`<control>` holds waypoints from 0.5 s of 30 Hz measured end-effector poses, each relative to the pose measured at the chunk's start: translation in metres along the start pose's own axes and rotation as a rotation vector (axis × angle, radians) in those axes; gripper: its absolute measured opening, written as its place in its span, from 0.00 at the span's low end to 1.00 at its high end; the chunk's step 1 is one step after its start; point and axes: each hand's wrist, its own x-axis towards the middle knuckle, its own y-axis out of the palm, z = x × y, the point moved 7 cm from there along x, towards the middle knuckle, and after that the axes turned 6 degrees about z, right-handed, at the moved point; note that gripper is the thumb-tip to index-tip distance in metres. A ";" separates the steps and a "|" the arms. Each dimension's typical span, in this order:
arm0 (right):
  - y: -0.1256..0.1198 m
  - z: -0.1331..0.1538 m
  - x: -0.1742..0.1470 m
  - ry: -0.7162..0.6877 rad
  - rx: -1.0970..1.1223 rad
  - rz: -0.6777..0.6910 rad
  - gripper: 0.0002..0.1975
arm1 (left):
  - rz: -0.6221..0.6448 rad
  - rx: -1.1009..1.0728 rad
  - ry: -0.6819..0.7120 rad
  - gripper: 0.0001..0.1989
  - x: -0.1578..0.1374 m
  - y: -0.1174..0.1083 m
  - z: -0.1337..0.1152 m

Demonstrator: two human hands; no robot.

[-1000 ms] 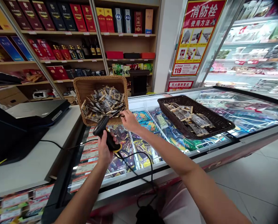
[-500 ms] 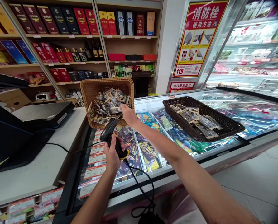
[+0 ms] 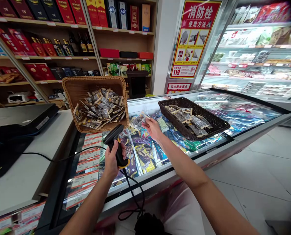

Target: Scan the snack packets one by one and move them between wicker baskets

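My left hand [image 3: 113, 158] is wrapped round the handle of a black and yellow barcode scanner [image 3: 114, 134], its head tilted up to the left. In my right hand [image 3: 152, 128] is a small clear snack packet [image 3: 138, 121], pinched by one end above the freezer glass. To the left, a tan wicker basket [image 3: 70, 94] leans toward me with many similar packets [image 3: 99, 107] inside. On the right, a dark brown wicker tray [image 3: 215, 129] lies on the freezer and holds several such packets [image 3: 189, 119].
A chest freezer [image 3: 209, 147] with a glass top spans the middle, bagged ice creams beneath. Price labels [image 3: 86, 163] line its left side. The scanner cable [image 3: 134, 192] hangs in loops at the front. A counter [image 3: 38, 169] with a black device stands left; shelves of boxed bottles rise behind.
My right hand has come out of the tan basket with a packet and moved right, over the freezer. The left hand still grips the scanner. The view has turned right.
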 end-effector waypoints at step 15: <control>-0.009 0.039 -0.012 -0.311 -0.541 -0.120 0.21 | 0.180 0.632 0.034 0.31 -0.010 0.015 0.013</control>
